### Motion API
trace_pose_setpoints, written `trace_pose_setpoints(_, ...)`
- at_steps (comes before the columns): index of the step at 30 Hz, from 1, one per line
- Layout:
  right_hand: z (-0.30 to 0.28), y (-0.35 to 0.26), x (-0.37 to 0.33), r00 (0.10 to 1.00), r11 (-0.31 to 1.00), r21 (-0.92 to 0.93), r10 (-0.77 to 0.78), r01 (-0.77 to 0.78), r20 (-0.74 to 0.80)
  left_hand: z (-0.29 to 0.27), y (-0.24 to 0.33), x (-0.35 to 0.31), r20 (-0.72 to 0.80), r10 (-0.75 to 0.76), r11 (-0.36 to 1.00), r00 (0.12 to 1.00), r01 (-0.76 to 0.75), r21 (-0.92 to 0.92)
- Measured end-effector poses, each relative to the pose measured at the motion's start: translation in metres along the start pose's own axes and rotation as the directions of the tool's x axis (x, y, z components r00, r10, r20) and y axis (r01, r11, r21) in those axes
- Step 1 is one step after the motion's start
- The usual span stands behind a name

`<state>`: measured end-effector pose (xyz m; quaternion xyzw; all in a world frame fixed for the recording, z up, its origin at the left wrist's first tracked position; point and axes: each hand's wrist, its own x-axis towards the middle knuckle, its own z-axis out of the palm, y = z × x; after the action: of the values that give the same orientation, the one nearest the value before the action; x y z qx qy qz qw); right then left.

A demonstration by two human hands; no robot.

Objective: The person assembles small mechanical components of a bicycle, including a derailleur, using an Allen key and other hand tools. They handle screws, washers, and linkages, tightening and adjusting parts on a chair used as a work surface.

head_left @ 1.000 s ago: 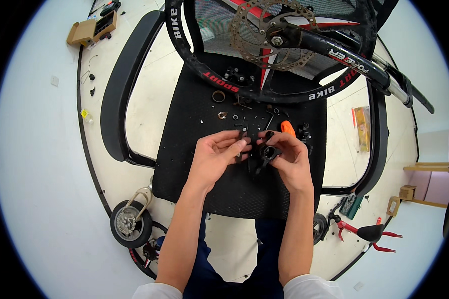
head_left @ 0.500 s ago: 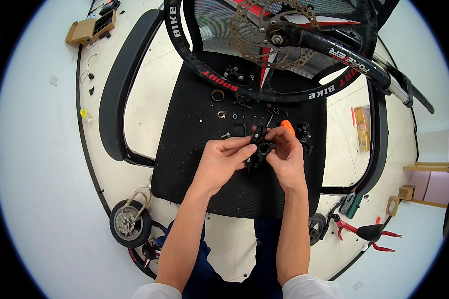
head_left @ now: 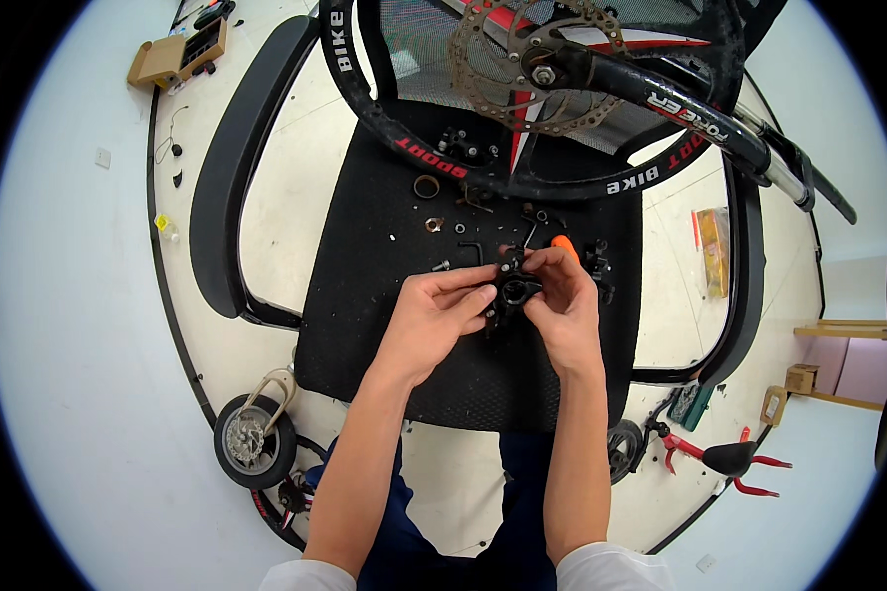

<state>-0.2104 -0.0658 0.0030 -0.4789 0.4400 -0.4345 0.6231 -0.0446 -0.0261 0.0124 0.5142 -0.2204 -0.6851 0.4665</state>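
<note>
Both hands hold a black bicycle brake caliper (head_left: 515, 291) over the front half of the chair seat. My left hand (head_left: 432, 320) pinches its left side between thumb and fingers. On its right side, the fingers and thumb of my right hand (head_left: 566, 307) are closed around it. A round opening in the caliper faces up. Just beyond the hands lie a black hex key (head_left: 475, 248), a small bolt (head_left: 442, 266) and an orange-handled tool (head_left: 563, 243), partly hidden by my right fingers. More black brake parts (head_left: 598, 264) rest at the right.
A black chair seat (head_left: 365, 295) bears several small washers and a brass-coloured ring (head_left: 426, 187). Across its back lies a bicycle wheel (head_left: 394, 138) with a disc rotor (head_left: 473, 59) and fork (head_left: 680, 106). Armrests (head_left: 229, 177) flank the seat. A small-wheeled bike (head_left: 256, 443) stands lower left.
The caliper has turned slightly between my fingers, so its round opening shows more squarely. Both hands keep their grip in nearly the same place. The whole view has shifted a little.
</note>
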Motion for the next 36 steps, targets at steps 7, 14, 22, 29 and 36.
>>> trace_pose_setpoints(7,-0.0023,-0.0019,-0.002,1.0,0.999,0.038,-0.01,0.01,0.005,-0.0009,0.0008,0.0006,-0.015,0.065,0.998,0.998,-0.065,0.022)
trace_pose_setpoints(14,-0.0059,0.0002,-0.0009,1.0,0.999,0.044,0.006,-0.007,0.028,0.0003,-0.0026,0.0015,0.031,0.098,0.995,0.995,-0.098,0.011)
trace_pose_setpoints(22,-0.0057,0.0003,-0.0024,0.997,0.998,-0.009,-0.066,0.067,0.039,0.0035,0.0048,-0.0017,-0.021,0.07,0.997,0.997,-0.069,0.046)
trace_pose_setpoints(29,-0.004,0.0022,-0.0025,0.996,0.963,0.263,0.043,-0.062,0.077,-0.0003,0.0001,0.0011,0.037,0.25,0.965,0.968,-0.252,0.067)
trace_pose_setpoints(36,-0.0075,0.0038,-0.0044,0.992,0.886,0.452,0.064,-0.105,0.106,-0.0004,-0.0005,0.0007,0.078,0.334,0.939,0.939,-0.338,0.057)
